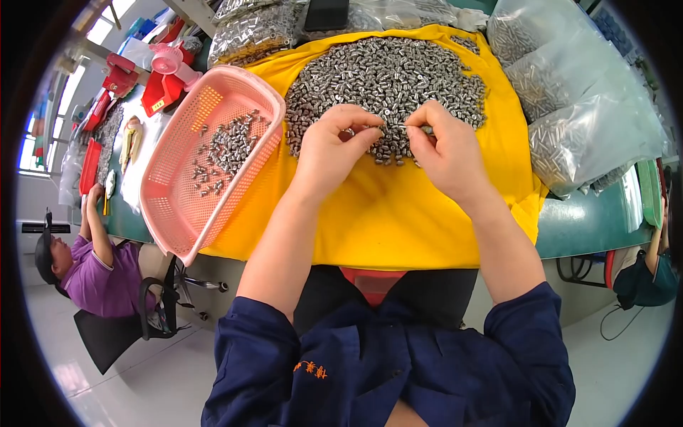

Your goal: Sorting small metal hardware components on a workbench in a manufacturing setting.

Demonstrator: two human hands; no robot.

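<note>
Head view: the main relation is fore-and-aft, the metal pile lying straight ahead of me, from just under my fingertips out toward the tabletop's far edge. It's broad, spread side to side on the far half of the yellow cloth; the small cylinders in it point every way, so no single long axis. My left hand and right hand are both at its near margin, about equally close, a narrow gap between them with loose pieces showing in it. Both hands narrow, thumb drawn close to index finger, left and right facing each other. Can't tell if either is pinching a piece; too small, and the pile sits right behind. Pink basket is off toward the tabletop's left edge, on the cloth's left side, long axis slanting from far right to near left, some cylinders scattered inside; left hand is the nearer one to it, apart from its rim. Clear bags of metal parts along the tabletop's right side, nearer my right hand.
</note>
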